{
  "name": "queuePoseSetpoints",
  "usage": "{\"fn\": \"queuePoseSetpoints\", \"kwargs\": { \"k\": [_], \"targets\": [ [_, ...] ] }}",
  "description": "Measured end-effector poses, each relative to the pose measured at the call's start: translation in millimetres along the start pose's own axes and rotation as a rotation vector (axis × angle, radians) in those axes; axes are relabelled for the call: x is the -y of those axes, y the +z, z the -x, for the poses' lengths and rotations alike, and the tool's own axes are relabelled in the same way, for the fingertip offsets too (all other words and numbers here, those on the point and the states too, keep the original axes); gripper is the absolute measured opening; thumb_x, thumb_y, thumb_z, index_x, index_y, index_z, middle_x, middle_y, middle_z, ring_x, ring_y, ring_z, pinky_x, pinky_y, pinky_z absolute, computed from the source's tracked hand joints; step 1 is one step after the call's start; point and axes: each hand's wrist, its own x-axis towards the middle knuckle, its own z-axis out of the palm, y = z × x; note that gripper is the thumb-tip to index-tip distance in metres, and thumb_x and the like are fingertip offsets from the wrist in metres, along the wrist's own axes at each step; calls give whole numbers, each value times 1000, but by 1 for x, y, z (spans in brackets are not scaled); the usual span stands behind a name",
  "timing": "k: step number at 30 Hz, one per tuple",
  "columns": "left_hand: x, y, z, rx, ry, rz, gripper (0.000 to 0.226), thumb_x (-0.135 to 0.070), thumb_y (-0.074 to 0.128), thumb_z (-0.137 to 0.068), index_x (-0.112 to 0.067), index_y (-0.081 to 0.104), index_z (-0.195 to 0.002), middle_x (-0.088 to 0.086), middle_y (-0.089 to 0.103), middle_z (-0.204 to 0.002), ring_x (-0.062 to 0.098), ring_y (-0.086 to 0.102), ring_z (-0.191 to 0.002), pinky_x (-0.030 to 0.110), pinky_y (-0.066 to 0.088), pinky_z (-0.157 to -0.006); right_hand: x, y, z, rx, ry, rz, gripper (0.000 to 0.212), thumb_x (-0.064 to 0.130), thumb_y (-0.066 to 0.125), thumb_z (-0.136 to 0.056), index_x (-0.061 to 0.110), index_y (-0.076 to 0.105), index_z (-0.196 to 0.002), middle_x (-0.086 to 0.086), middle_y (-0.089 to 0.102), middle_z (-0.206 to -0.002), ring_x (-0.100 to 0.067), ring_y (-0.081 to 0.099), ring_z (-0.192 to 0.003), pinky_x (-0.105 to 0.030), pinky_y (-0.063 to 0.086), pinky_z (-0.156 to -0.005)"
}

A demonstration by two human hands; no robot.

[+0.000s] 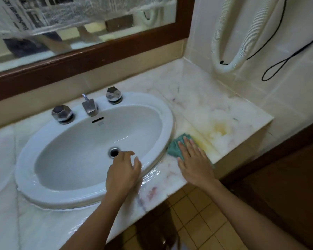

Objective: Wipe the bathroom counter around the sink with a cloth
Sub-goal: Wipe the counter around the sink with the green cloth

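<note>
1. Head view: the right hand [193,159] lies flat, fingers straight and close together, pressing the teal cloth [174,147] onto the marble counter [197,98].
2. The cloth sits just beside the right edge of the sink [167,112], near the counter's front edge, with a yellow stain [220,129] just beyond it.
3. The left hand [124,170] rests on the sink's front rim, fingers loosely curved over the basin near the drain [113,152], holding nothing.
4. A chrome spout [89,106] stands between two faceted knobs [62,112] at the back of the sink.
5. A wood-framed mirror [98,51] hangs above, and a white ribbed hose [224,42] loops on the tiled right wall.
</note>
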Motion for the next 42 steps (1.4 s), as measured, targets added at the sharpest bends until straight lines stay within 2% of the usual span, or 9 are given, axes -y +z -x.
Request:
{"fn": "queuePoseSetpoints", "kwargs": {
  "k": [8,12,17,24,30,33,37,39,42],
  "targets": [
    [-8,1,0,-74,-26,-95,28,-35,41,-93,-23,61,-109,-4,58,-113,19,50,-106,32,40,-70,38,4,-58,-78,303,-89,62,42,13,-98,15,-2,-153,-8,-10,-160,-23,-13,-147,-41,0,-119],
    [-6,2,0,-61,-38,-90,26,-36,42,-92,-22,61,-106,-3,57,-110,19,48,-106,32,42,-69,48,10,-7,-69,193,-72,64,44,4,-95,16,-4,-152,-5,-12,-160,-21,-14,-147,-40,3,-119],
    [-8,-3,1,-18,-93,-18,28,-39,41,-91,-25,60,-105,-6,56,-109,17,47,-108,32,38,-71,3,5,35,-28,121,-22,61,43,14,-97,19,10,-153,-2,3,-161,-19,-3,-148,-42,18,-118],
    [-5,-9,-1,91,-137,34,31,-45,40,-91,-29,61,-109,-7,56,-116,17,47,-110,34,37,-77,-75,-17,-2,-30,524,-41,63,42,16,-100,13,-3,-153,-8,-10,-160,-22,-11,-147,-40,3,-120],
    [-7,-3,-16,236,-210,31,31,-42,41,-91,-30,56,-115,0,52,-129,24,44,-116,37,37,-86,-116,-40,-84,-8,649,-81,62,38,15,-101,12,-6,-152,-11,-14,-160,-26,-13,-146,-42,0,-119],
    [-23,3,-34,169,-216,55,33,-37,50,-91,-24,58,-120,6,51,-133,29,48,-118,39,39,-91,-107,-37,-114,-39,542,-68,62,38,15,-100,12,-7,-152,-12,-13,-160,-26,-12,-146,-43,1,-119],
    [-73,18,-70,47,-190,274,30,-34,55,-90,-23,60,-118,4,54,-126,26,54,-115,44,43,-98,-83,-27,-96,-18,187,-75,64,43,7,-95,15,-4,-152,-8,-10,-160,-23,-10,-147,-40,2,-119],
    [-95,27,-88,47,-177,283,42,-43,49,-86,-24,57,-122,1,51,-129,23,52,-118,44,43,-100,-95,-27,-70,20,1,-49,64,43,12,-96,19,0,-153,-3,-7,-160,-20,-9,-147,-38,2,-118],
    [-111,44,-106,79,-212,281,47,-49,38,-87,-25,52,-125,-2,50,-129,21,50,-118,43,43,-99,-159,-38,-59,-3,21,3,63,46,12,-96,21,3,-153,-2,-1,-160,-20,-4,-148,-41,10,-119]
  ]
}}
